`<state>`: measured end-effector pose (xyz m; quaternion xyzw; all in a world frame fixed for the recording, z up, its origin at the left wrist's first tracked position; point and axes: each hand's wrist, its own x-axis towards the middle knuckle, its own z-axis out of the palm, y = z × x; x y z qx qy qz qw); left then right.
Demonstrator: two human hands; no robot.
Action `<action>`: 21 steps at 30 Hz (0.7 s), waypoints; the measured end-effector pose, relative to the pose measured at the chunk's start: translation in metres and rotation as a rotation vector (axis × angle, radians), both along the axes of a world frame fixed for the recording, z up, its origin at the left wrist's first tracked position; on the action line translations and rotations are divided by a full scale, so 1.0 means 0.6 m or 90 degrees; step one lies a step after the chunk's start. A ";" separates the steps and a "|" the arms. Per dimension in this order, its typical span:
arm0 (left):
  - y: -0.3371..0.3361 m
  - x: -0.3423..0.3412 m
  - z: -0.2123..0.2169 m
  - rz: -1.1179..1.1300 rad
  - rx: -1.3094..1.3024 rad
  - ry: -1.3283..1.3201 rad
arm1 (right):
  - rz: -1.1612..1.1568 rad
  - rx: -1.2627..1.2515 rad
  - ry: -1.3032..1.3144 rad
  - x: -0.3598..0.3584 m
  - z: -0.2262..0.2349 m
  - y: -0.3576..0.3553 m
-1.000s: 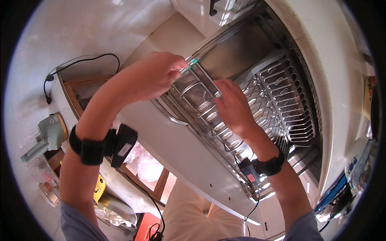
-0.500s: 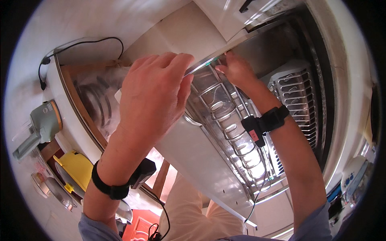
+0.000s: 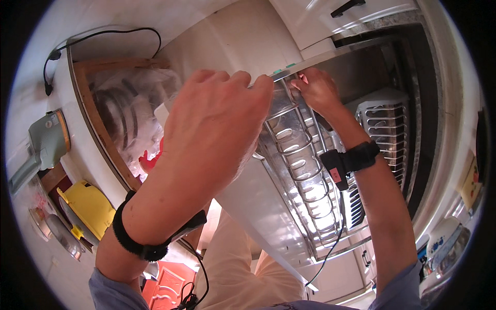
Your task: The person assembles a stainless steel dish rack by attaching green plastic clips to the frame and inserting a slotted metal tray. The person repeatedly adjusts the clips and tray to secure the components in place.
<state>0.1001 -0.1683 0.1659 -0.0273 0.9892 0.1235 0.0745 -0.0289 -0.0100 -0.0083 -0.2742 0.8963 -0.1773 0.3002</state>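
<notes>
A shiny metal drawer with a wire dish rack (image 3: pixel 305 170) in it extends from a cabinet. My left hand (image 3: pixel 217 119) is above the drawer's far left corner, its fingers bent downward. Their tips are hidden behind the back of the hand, so what they hold, if anything, does not show. At the rack's far end, my right hand (image 3: pixel 318 92) has thumb and fingers closed about the wire, close to the drawer's metal rim (image 3: pixel 310 61). Small green pieces (image 3: pixel 284 68) sit on that rim. Both wrists wear black straps with small devices.
To the right, a second slatted metal rack (image 3: pixel 383 124) stands inside the dark drawer space. An open wooden-framed compartment (image 3: pixel 95 121) holds plastic-wrapped items on the left. Beyond it are a grey-green handled tool (image 3: pixel 49 137), a yellow object (image 3: pixel 90 209) and a black cable (image 3: pixel 111 32).
The view has shifted a little. My left hand has turned, and its thumb no longer shows. My right hand stays at the rack's far end. A red item now shows beside my left forearm.
</notes>
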 end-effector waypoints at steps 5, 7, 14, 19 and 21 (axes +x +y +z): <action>0.002 -0.003 -0.001 0.003 0.014 0.004 | -0.065 -0.015 -0.006 -0.001 -0.005 0.004; 0.005 -0.003 -0.001 0.008 0.010 0.001 | -0.038 -0.025 -0.002 -0.001 0.001 0.009; 0.013 -0.008 -0.007 0.025 0.017 -0.007 | 0.010 -0.167 0.090 0.027 0.052 0.087; 0.015 -0.011 -0.001 -0.006 0.009 -0.093 | 0.028 -0.229 0.074 0.077 0.182 0.179; 0.012 -0.006 -0.012 -0.035 0.058 -0.048 | -0.048 -0.236 -0.035 0.107 0.227 0.239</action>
